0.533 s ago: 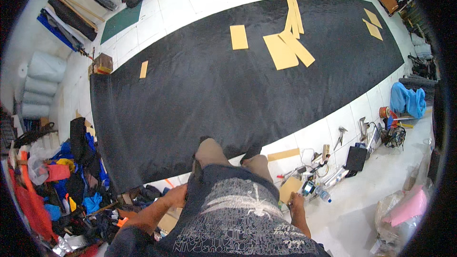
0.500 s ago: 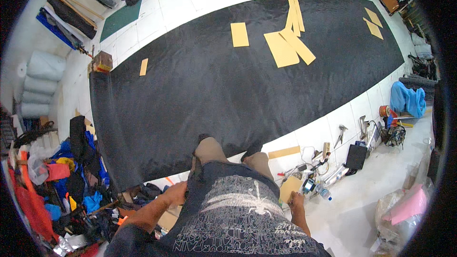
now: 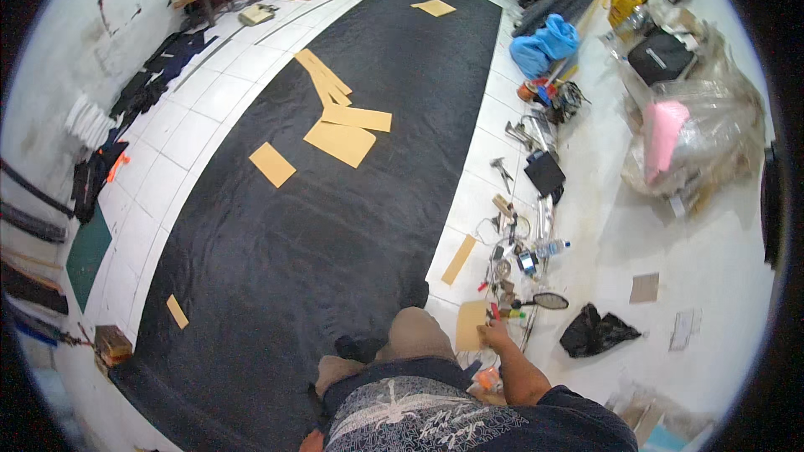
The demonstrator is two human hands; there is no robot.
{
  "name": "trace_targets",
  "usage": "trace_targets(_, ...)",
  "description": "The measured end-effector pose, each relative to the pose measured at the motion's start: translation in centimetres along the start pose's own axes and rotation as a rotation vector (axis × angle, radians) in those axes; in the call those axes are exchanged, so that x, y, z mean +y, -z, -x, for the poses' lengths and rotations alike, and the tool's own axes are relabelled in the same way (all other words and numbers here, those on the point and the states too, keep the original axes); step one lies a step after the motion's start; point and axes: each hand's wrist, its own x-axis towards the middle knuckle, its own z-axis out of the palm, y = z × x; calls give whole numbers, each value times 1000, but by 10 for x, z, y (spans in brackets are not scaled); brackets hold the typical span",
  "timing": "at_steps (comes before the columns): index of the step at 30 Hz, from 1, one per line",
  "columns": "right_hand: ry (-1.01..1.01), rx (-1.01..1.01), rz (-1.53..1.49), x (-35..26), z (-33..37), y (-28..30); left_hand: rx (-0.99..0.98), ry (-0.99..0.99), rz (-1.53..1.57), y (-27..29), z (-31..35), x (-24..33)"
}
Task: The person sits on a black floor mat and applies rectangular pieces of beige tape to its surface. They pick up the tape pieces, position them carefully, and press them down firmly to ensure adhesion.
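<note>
My right hand is low at the right, its fingers closed at the edge of a tan cardboard piece. A small red item and a green-tipped one show just beyond the fingers. Only a bit of my left hand shows at the lower edge, its fingers hidden. My knees are on a wide black sheet spread over the floor. Several tan cardboard pieces lie on it: an overlapping group, a rectangle, a small strip and two at the far end.
Along the sheet's right side lie a cardboard strip, a phone, a water bottle, a round mirror and a black box. A black plastic bag lies farther right. A small box stands at the sheet's left corner.
The view has turned to the right. My right hand and the cardboard piece have shifted together away from the phone. My left hand has mostly left the view.
</note>
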Motion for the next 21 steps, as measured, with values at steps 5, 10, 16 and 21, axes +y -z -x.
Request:
trace_targets(5,18,-35,94,11,76,-58,13,46,38,55,-11,-20)
trace_targets(10,-55,-56,155,47,98,-83,11,77,24,78,-18,-19)
trace_targets(16,63,-44,368,101,60,-83,3,107,29,76,-28,2)
trace_targets(21,125,-18,398,80,56,-45,-40,99,-1,53,-33,16)
